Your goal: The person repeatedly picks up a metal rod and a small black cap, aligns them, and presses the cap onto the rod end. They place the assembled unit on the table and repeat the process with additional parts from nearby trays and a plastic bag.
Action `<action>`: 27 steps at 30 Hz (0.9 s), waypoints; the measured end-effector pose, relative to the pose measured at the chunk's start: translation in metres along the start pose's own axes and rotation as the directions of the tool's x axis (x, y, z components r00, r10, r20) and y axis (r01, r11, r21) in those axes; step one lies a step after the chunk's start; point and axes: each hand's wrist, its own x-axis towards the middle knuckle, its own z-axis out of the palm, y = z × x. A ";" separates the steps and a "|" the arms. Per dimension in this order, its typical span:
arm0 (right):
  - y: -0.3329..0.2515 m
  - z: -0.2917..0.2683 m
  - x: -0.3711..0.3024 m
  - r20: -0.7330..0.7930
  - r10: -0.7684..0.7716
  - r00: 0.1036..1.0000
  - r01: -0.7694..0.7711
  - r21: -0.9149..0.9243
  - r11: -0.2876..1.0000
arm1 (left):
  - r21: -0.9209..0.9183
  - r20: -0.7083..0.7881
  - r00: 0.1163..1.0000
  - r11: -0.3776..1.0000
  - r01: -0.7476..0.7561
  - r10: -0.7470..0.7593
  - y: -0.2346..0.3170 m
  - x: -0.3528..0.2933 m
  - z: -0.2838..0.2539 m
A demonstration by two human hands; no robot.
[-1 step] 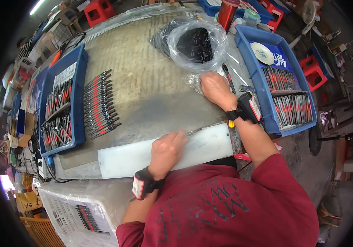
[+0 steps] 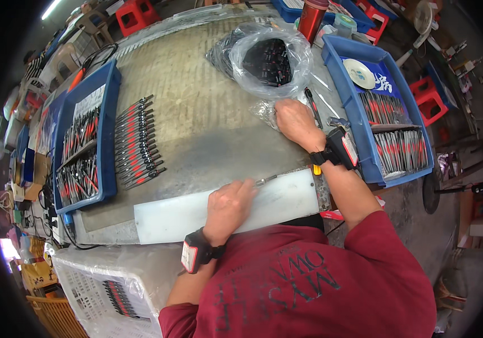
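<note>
My left hand (image 2: 229, 207) is closed over the white board (image 2: 286, 198) at the table's near edge. From its fingers a slim, pen-shaped piece with a metallic and dark end (image 2: 266, 181) points right; the rest is hidden. Further out to the right, my right hand (image 2: 297, 121) rests with curled fingers against a small crumpled clear plastic bag (image 2: 262, 111); whatever is in those fingers cannot be seen. Just beyond stands a larger clear bag (image 2: 240, 66), its mouth spread around many small black parts (image 2: 266, 61).
Pen-shaped black-and-red tools (image 2: 135, 143) lie in a row at left, beside a blue tray (image 2: 108, 135) of more. Another blue tray (image 2: 331, 56) is on the right. A black-and-red pen-shaped tool (image 2: 313, 107) lies near my right hand. A white crate (image 2: 83, 298) stands below left.
</note>
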 end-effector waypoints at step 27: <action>-0.014 -0.049 -0.060 0.340 -0.149 0.929 0.070 0.234 0.970 | 0.020 -0.025 1.000 1.000 0.007 -0.007 -0.001 -0.002 0.004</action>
